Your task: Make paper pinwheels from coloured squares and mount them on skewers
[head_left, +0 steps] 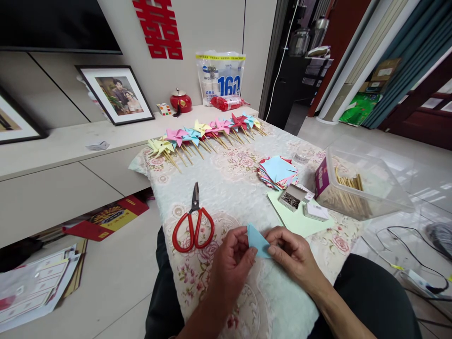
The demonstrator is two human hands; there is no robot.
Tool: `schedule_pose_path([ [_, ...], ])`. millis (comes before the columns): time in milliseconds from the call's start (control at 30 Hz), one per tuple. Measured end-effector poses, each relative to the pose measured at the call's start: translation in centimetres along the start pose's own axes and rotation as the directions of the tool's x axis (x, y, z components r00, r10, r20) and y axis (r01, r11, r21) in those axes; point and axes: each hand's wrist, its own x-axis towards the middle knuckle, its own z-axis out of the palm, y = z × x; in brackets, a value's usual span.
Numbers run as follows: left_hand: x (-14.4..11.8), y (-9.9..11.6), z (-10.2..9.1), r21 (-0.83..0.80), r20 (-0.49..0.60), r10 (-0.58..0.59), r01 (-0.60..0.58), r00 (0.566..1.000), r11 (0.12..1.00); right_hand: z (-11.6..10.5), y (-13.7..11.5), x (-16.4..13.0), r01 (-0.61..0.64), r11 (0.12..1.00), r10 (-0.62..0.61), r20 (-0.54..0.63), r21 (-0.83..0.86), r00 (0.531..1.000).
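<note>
Covering the low table (226, 188) in the middle of the frame was a floral cloth, its near edge running down toward the person's lap at the bottom. Both hands met just above that edge: the left hand (231, 263) and the right hand (293, 254) pinched a small folded piece of blue paper (257, 241) between thumbs and fingers, closed narrowly on it from either side. Red-handled scissors (193, 226) lay shut just left of the hands, well apart from them. To the right sat a pale green sheet (300, 219) bearing a small open box of pins (291, 197), with a stack of coloured paper squares (278, 173) behind it and a clear plastic tub of wooden sticks (356, 186) near the table's right edge. A row of finished paper pinwheels (205, 134) lined the far edge in the upper middle. Bare cloth lay open between scissors and stack. A long cabinet ledge (70, 141) with a framed photograph (116, 94) filled the upper left; tiled floor spread at the right.
</note>
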Motion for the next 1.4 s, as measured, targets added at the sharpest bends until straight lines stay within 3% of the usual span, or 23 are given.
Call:
schedule_pose_path([
  [167, -0.5, 0.3, 0.1, 0.116, 0.043, 0.042, -0.047, 0.998, 0.992, 0.2, -0.4, 0.3, 0.063, 0.998, -0.063, 0.010, -0.015, 0.998],
  [400, -0.1, -0.1, 0.1, -0.020, 0.025, -0.048, 0.048, 0.999, 0.999, 0.2, -0.3, 0.3, 0.068, 0.998, -0.068, -0.003, 0.006, 0.998],
  [700, -0.1, 0.2, 0.2, 0.019, -0.018, -0.070, 0.071, 0.997, 0.997, 0.2, -0.3, 0.0, 0.013, 0.999, -0.013, 0.004, -0.039, 1.000],
  [933, -0.1, 0.4, 0.3, 0.228, -0.101, 0.034, -0.010, 0.994, 0.974, 0.9, 0.9, 0.5, 0.038, 0.995, -0.043, -0.058, -0.092, 0.997],
  [1100, 0.3, 0.7, -0.9, 0.483, -0.205, 0.278, -0.150, 0.939, 0.863, 1.7, 0.3, 1.9, 0.030, 0.953, -0.052, -0.065, -0.302, 0.997],
  [1167, 0.1, 0.8, -1.5, 0.573, -0.184, 0.378, -0.213, 0.907, 0.792, 1.9, 0.4, 2.2, 0.039, 0.919, -0.070, -0.064, -0.392, 0.995],
  [1300, -0.8, 1.1, -2.5, 0.717, 0.054, 0.464, -0.358, 0.884, 0.599, 2.3, 0.9, 2.1, 0.113, 0.837, -0.169, -0.056, -0.536, 0.984],
  [1400, -1.4, 1.2, -2.8, 0.770, 0.275, 0.469, -0.484, 0.839, 0.415, 2.4, 1.1, 1.9, 0.169, 0.794, -0.225, -0.024, -0.584, 0.974],
])
